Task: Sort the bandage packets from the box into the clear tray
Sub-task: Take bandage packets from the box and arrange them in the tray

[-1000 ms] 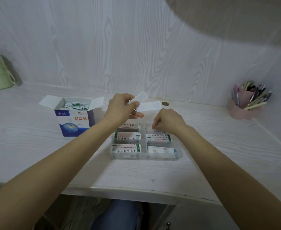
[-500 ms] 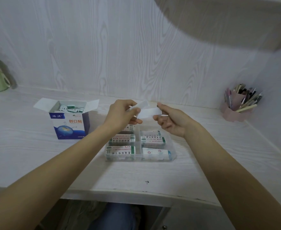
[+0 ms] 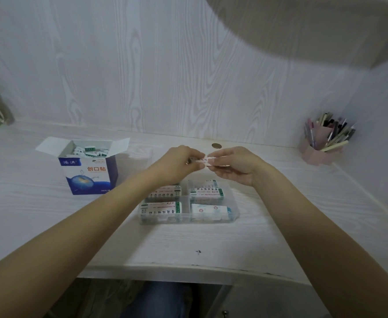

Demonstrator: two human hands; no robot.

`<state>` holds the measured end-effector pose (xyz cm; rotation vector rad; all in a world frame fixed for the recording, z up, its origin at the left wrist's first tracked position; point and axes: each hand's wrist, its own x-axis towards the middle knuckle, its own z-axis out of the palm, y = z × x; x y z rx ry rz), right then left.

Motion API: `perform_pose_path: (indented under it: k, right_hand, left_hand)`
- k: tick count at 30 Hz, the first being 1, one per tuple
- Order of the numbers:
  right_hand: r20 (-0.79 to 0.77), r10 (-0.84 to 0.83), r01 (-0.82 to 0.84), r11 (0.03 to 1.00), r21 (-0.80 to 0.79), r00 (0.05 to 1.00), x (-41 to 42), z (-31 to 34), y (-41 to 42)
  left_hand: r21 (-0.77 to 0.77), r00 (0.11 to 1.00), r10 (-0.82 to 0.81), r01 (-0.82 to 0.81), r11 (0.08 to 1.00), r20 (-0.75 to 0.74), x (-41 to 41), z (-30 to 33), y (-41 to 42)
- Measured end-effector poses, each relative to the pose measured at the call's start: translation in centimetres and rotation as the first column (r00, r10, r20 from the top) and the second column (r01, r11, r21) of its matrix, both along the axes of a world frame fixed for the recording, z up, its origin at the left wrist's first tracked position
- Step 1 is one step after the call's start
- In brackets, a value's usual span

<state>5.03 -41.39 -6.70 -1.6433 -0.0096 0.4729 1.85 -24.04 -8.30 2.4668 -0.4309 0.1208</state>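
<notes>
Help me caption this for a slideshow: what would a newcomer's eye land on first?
First, the two bare hands, left hand and right hand, meeting mid-desk, both pinching a small white bandage packet. Just below sits the clear plastic compartment tray holding white-and-green packets. To the left stands the open blue-and-white cardboard box.

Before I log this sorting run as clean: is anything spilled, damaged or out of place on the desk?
Nothing spilled or damaged. The one stray is a small brown round thing on the desk by the wall, beyond the clear tray; too small to identify. Both hands hold packets above the tray.
</notes>
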Motion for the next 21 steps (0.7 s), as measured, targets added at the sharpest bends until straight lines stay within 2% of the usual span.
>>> perform_pose_path:
  k: [4, 6, 8, 10, 13, 16, 21]
  right_hand:
    - [0.146, -0.058, 0.080, 0.985, -0.150, 0.988, 0.0, -0.5, -0.2]
    - [0.208, -0.090, 0.131, 0.973, -0.190, 0.974, 0.0, -0.9, -0.2]
    - [0.233, -0.107, 0.162, 0.959, -0.231, 0.967, 0.1, -1.3, 0.0]
    - [0.308, -0.085, 0.202, 0.906, -0.371, 0.947, 0.3, -1.9, 0.3]
    - [0.415, 0.055, 0.240, 0.744, -0.623, 0.908, 0.5, -2.4, 0.6]
    - [0.411, 0.149, 0.218, 0.662, -0.717, 0.900, 0.4, -2.9, 1.1]
    - [0.399, 0.313, 0.242, 0.438, -0.866, 0.862, 0.5, -3.1, 2.1]
  left_hand:
    - [-0.188, 0.993, 0.100, -0.110, 0.976, -0.062, 1.1, -0.4, 0.4]
    - [-0.201, 0.989, 0.137, -0.146, 0.969, -0.059, 1.6, -0.6, 0.5]
    - [-0.163, 0.986, 0.156, -0.164, 0.973, -0.061, 1.9, -0.7, 0.5]
    - [-0.120, 0.984, 0.155, -0.164, 0.979, -0.083, 2.1, -1.0, 0.2]
    - [-0.024, 0.986, 0.143, -0.145, 0.989, -0.084, 2.5, -1.4, -0.1]
    - [0.137, 0.989, 0.137, -0.129, 0.982, -0.051, 2.9, -1.7, -0.2]
    - [0.314, 0.994, 0.095, -0.076, 0.947, -0.047, 3.1, -1.9, -0.6]
